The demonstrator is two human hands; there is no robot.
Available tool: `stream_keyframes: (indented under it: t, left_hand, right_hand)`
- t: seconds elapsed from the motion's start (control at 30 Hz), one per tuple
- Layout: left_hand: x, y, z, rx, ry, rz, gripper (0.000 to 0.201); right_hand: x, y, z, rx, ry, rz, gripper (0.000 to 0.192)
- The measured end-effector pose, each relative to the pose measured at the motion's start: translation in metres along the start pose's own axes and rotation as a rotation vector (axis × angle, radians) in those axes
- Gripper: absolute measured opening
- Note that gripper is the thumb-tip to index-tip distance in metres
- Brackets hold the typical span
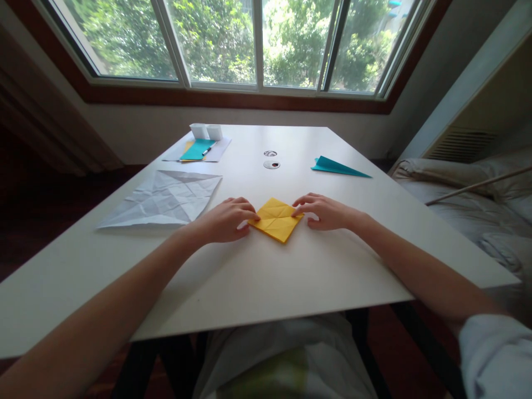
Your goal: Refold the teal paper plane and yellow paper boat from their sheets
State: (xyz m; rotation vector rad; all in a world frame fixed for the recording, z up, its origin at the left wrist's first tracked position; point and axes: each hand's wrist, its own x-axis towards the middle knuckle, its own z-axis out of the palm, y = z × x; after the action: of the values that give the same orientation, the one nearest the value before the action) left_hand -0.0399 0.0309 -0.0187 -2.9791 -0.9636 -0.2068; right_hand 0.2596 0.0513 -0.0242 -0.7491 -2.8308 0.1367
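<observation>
A square of folded yellow paper lies on the white table in front of me, one corner pointing toward me. Crossing creases run over its top. My left hand has its fingertips on the left corner, with the thumb low beside that edge. At the opposite corner, my right hand rests its index finger on the paper, thumb curled close to the tip. Both hands hold the paper at its sides. What lies under the corners is hidden by the fingers.
Left on the table is a large creased white sheet. Behind it are two white containers, teal paper and a pen. A folded teal paper cone lies right. Two round table inserts sit mid-table.
</observation>
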Motion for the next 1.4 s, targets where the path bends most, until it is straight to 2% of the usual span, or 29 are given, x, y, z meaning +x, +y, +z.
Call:
stream_keyframes:
  t: [0.1,0.47,0.73,0.97,1.13,1.23,1.33,1.4]
  left_hand:
    - [0.000,0.001,-0.001,-0.030,0.001,0.003,0.024]
    - [0.002,-0.003,0.005,-0.059,0.052,0.002,0.023]
    - [0.003,0.000,0.002,-0.080,0.069,0.005,0.024]
    - [0.005,-0.002,0.007,-0.094,0.133,-0.060,0.021]
    - [0.009,0.001,0.013,-0.121,0.194,-0.160,0.016]
    - [0.010,0.002,0.017,-0.117,0.216,-0.195,0.021]
    - [0.011,0.002,0.020,-0.097,0.223,-0.190,0.026]
    - [0.010,0.002,0.021,-0.052,0.230,-0.166,0.026]
  right_hand:
    - [0.001,0.000,0.000,0.052,0.020,0.005,0.025]
    - [0.004,0.000,0.002,0.085,0.075,-0.039,0.026]
    - [0.006,-0.004,0.004,0.065,0.078,-0.007,0.029]
    - [0.005,-0.008,0.002,0.060,0.082,0.010,0.029]
    - [0.009,-0.011,0.008,0.048,0.146,0.118,0.025]
    - [0.010,-0.013,0.013,0.042,0.189,0.195,0.031]
    - [0.011,-0.013,0.016,0.062,0.210,0.230,0.043]
    - [0.011,-0.012,0.018,0.055,0.217,0.230,0.041]
